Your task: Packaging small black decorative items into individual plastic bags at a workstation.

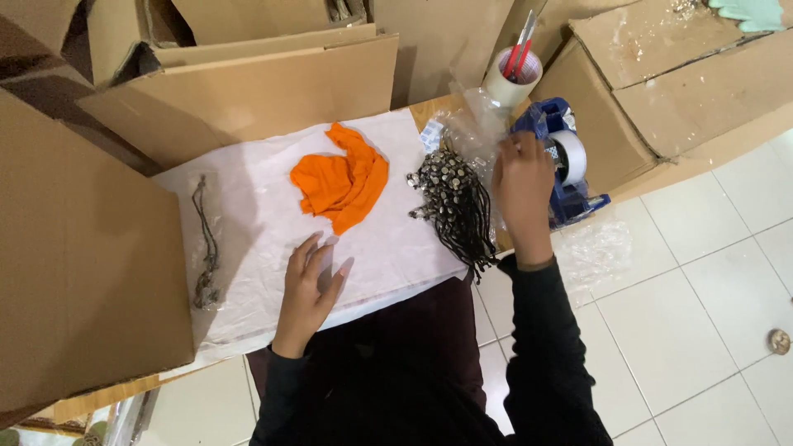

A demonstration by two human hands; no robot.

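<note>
My right hand (522, 183) is up at the far right edge of the table, back of hand to the camera, fingers curled at a clear plastic bag (475, 124). Looks like a pinch on the film, but the fingertips are hidden, so I can't tell if it's closed on it. My left hand (310, 285) lies flat and spread, palm down on the white paper sheet (264, 223), holding nothing.

Key relation: the bundle of black cords with metal beads (454, 202) sits just left of my right hand, touching or nearly so. Its long axis runs from the far side toward me, loose ends hanging over the near table edge. The right hand is clearly nearer; the left is well apart, across the paper.

Right forearm runs up steeply from my body, wrist straight. Left forearm is angled in, wrist low.

Further out: an orange cloth (343, 182) crumpled mid-sheet, beyond the left hand. A single bagged cord (206, 244) at the sheet's left edge. Blue tape dispenser (566, 161) just right of the right hand, a white cup with a red cutter (512, 73) behind it. Cardboard boxes (248, 91) all around.
</note>
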